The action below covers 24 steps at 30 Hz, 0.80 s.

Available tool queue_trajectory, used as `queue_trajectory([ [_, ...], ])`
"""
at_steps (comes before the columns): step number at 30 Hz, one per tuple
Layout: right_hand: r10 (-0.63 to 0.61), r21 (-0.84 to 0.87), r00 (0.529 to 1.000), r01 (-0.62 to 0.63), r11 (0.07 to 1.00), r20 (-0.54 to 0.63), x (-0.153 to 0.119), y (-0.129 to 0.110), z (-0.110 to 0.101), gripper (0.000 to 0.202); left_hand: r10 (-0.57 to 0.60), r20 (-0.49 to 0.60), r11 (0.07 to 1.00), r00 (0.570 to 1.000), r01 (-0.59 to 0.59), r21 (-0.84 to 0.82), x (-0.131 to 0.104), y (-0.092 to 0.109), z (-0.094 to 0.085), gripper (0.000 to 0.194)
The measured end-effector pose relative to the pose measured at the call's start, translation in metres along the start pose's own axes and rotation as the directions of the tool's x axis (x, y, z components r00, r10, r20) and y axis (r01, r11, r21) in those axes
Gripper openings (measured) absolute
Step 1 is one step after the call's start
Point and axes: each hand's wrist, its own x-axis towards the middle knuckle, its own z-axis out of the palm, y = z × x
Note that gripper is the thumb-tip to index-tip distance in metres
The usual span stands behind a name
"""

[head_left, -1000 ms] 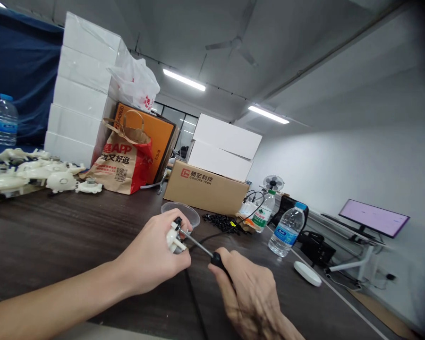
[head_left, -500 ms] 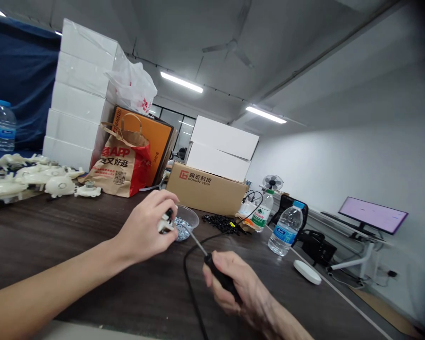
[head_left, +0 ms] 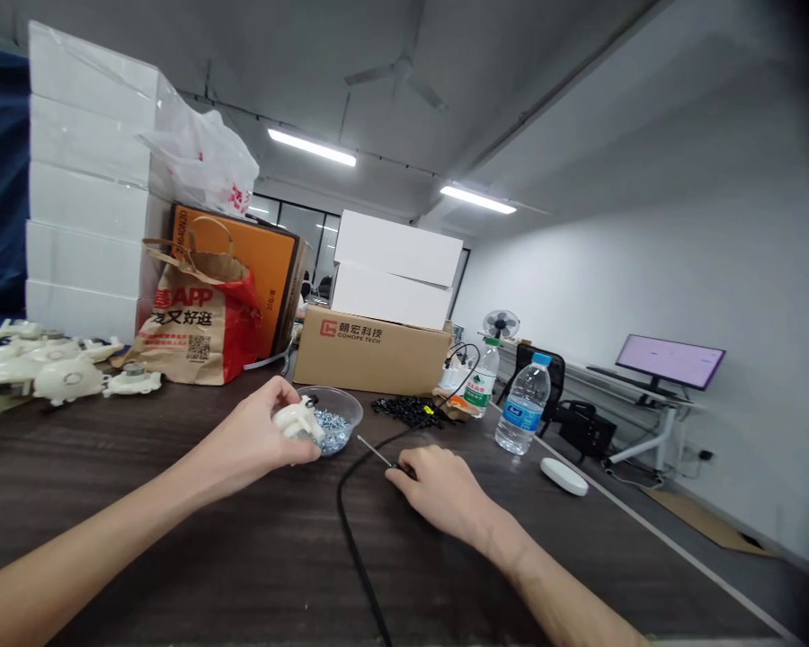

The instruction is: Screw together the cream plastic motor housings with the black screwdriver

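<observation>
My left hand (head_left: pixel 260 431) grips a small white plastic part (head_left: pixel 299 420) between thumb and fingers, beside a clear round bowl (head_left: pixel 351 415) of small silvery screws (head_left: pixel 332 431). To the right, my right hand (head_left: pixel 438 485) is closed over the handle of a screwdriver, low over the dark table (head_left: pixel 256 557). The thin metal shaft (head_left: pixel 376 451) points up and left toward the bowl, its tip apart from it. Most of the handle is hidden under my fingers. A black cable (head_left: pixel 348 521) runs between my hands.
White plastic parts (head_left: pixel 67 379) are heaped at the left. Behind stand a paper bag (head_left: pixel 199 337), a cardboard box (head_left: pixel 370 355) and stacked white boxes (head_left: pixel 84 189). Small black pieces (head_left: pixel 411 412), two bottles (head_left: pixel 522 409) (head_left: pixel 484 382) and a white oval object (head_left: pixel 564 476) are at the right.
The view has shifted right. My left hand has turned, showing more of the white part. My right hand has rolled palm down, with the screwdriver lower and its tip away from the bowl.
</observation>
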Motion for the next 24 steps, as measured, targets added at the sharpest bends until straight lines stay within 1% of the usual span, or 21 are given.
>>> queue_trajectory([
  [3, 0.006, -0.009, 1.0, -0.006, 1.0, 0.0, 0.0, 0.001, 0.001, 0.03, -0.005, 0.127, 0.995, 0.992, 0.018, -0.096, -0.002, 0.007, 0.0, 0.047],
  [6, 0.012, 0.007, 1.0, -0.012, 1.0, -0.01, -0.001, 0.001, 0.0, 0.029, -0.013, 0.243, 0.995, 0.97, 0.035, -0.088, -0.008, 0.014, 0.002, 0.045],
  [9, 0.008, 0.035, 0.999, -0.006, 0.999, -0.054, -0.005, -0.004, -0.008, 0.025, -0.002, 0.322, 0.992, 0.947, 0.043, -0.119, -0.015, 0.016, 0.006, 0.045],
  [10, -0.008, 0.053, 0.997, 0.013, 0.999, -0.081, -0.007, -0.007, -0.012, 0.023, 0.015, 0.349, 0.988, 0.937, 0.041, -0.152, -0.018, 0.016, 0.007, 0.044],
  [12, -0.097, 0.168, 0.985, 0.121, 0.978, -0.143, -0.015, -0.014, -0.02, 0.022, 0.064, 0.408, 0.975, 0.911, 0.03, -0.221, -0.022, 0.013, 0.01, 0.043],
  [13, -0.161, 0.263, 0.971, 0.205, 0.943, -0.177, -0.02, -0.018, -0.023, 0.026, 0.084, 0.438, 0.97, 0.895, 0.028, -0.243, -0.023, 0.011, 0.011, 0.042],
  [15, -0.294, 0.44, 0.923, 0.378, 0.815, -0.249, -0.03, -0.025, -0.026, 0.037, 0.108, 0.488, 0.962, 0.866, 0.034, -0.272, -0.025, 0.008, 0.013, 0.043],
  [16, -0.342, 0.492, 0.898, 0.439, 0.752, -0.277, -0.035, -0.028, -0.026, 0.039, 0.117, 0.509, 0.958, 0.853, 0.038, -0.285, -0.025, 0.007, 0.013, 0.045],
  [17, -0.375, 0.514, 0.879, 0.476, 0.714, -0.295, -0.038, -0.03, -0.026, 0.04, 0.125, 0.528, 0.954, 0.84, 0.045, -0.298, -0.026, 0.007, 0.013, 0.046],
  [19, -0.412, 0.518, 0.853, 0.521, 0.678, -0.32, -0.042, -0.034, -0.023, 0.036, 0.132, 0.558, 0.944, 0.819, 0.068, -0.324, -0.027, 0.007, 0.014, 0.046],
  [21, -0.425, 0.532, 0.842, 0.54, 0.652, -0.333, -0.042, -0.035, -0.02, 0.031, 0.125, 0.567, 0.927, 0.814, 0.108, -0.359, -0.028, 0.006, 0.015, 0.044],
  [23, -0.434, 0.551, 0.836, 0.548, 0.629, -0.336, -0.041, -0.036, -0.017, 0.026, 0.092, 0.553, 0.909, 0.828, 0.156, -0.386, -0.029, 0.004, 0.019, 0.041],
  [24, -0.439, 0.556, 0.833, 0.552, 0.622, -0.335, -0.04, -0.036, -0.016, 0.025, 0.073, 0.532, 0.903, 0.843, 0.171, -0.395, -0.03, 0.003, 0.021, 0.039],
])
